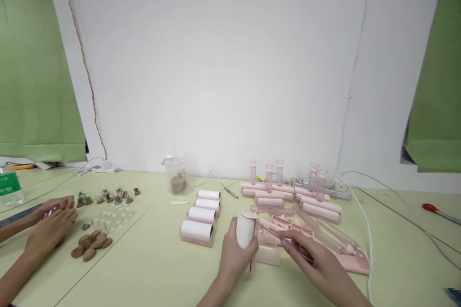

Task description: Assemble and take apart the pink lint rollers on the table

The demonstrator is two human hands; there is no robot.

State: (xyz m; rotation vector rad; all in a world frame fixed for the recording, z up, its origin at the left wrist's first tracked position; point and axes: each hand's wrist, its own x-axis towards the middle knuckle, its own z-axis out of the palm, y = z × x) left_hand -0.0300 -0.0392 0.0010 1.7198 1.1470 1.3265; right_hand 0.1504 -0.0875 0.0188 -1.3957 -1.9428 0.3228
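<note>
Pale yellow-green laminate table (151, 268) carries all the stock, sorted by kind into separate zones, presumably so that each part type stays within reach without mixing.

Pink plastic roller housings (317, 206) lie flat in rows at the right rear. Several pink plastic handles (269, 177) stand upright among them, which keeps them clear of the flat pieces.

White cylindrical rolls in pink cradles (201, 216) sit in a stepped row at centre, just left of the work area. The cradles apparently stop them from rolling away.

Left hand (234, 256) is wrapped around a single white roll (245, 232), held upright just above the table in front of the person. The grip is clenched around the lower body, leaving the upper end exposed toward the other hand.

Right hand (320, 264) pinches a thin metal tool (272, 231) between the fingertips. The tool slants up to the left, and its tip touches or nearly touches the top of the white roll. A fine fingertip hold of this kind suits controlled, small motion.

At the left edge, a co-worker's two hands (50, 223) are closed together over a small item. What it is cannot be determined.

Brown cork stoppers (91, 244) lie in a loose heap near those hands, with small clear glass bottles (108, 196) just behind them.
</note>
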